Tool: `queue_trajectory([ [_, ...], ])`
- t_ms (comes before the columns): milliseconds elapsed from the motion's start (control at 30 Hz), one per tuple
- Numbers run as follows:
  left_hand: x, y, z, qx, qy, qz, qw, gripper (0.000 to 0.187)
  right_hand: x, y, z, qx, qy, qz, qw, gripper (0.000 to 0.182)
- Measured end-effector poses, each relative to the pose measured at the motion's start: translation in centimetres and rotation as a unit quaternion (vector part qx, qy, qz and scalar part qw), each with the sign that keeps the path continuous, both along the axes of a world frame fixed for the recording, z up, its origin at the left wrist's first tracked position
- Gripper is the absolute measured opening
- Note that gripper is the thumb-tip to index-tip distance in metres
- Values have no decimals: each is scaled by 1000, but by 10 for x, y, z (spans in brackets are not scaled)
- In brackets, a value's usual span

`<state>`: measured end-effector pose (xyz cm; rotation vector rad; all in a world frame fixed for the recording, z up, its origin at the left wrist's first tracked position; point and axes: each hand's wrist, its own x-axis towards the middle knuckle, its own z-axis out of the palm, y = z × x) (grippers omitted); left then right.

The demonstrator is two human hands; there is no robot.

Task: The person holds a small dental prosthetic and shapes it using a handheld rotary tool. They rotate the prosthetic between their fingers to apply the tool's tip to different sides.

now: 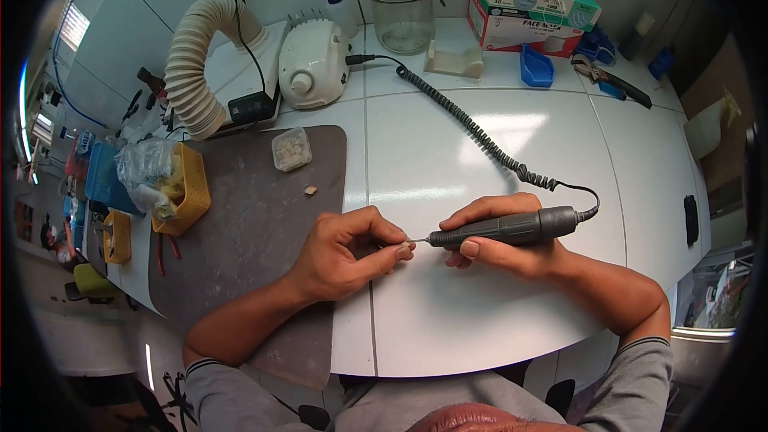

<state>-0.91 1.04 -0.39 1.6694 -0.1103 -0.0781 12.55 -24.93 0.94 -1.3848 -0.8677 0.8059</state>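
My right hand (512, 242) wraps round a dark rotary handpiece (508, 228), held nearly level with its thin metal bit (418, 240) pointing left. At the tip of the bit, my left hand (348, 254) is closed in a pinch of thumb and fingers. Something tiny and pale seems to sit in that pinch, mostly hidden by the fingertips. A coiled black cord (472, 130) runs from the handpiece's rear to a white control unit (313, 64). Left of the hands, a small pale piece (310, 190) lies on the brown mat (256, 208), near a clear box (291, 149) of pale pieces.
A ribbed suction hose (188, 64) arches at the back left. Yellow baskets (192, 192) and red-handled pliers (166, 254) are at the left. Along the back stand a glass jar (402, 12), mask boxes (524, 16) and a blue tray (537, 66). Another person (60, 244) sits far left.
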Motion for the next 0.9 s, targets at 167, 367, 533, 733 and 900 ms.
queue_trajectory([
  [167,0,-1,-3,0,-24,3,1000,8,2,-1,-2,-3,3,6,1000,38],
  [367,1,-1,2,-8,10,11,1000,9,1,-1,-3,1,13,-4,1000,38],
  [533,1,-1,2,-12,17,12,1000,10,2,-1,-3,6,6,4,1000,37],
  [733,2,1,2,3,4,-10,1000,10,3,0,-1,4,2,7,1000,37],
  [900,1,1,1,-17,20,-4,1000,10,1,-1,-2,-5,8,0,1000,38],
])
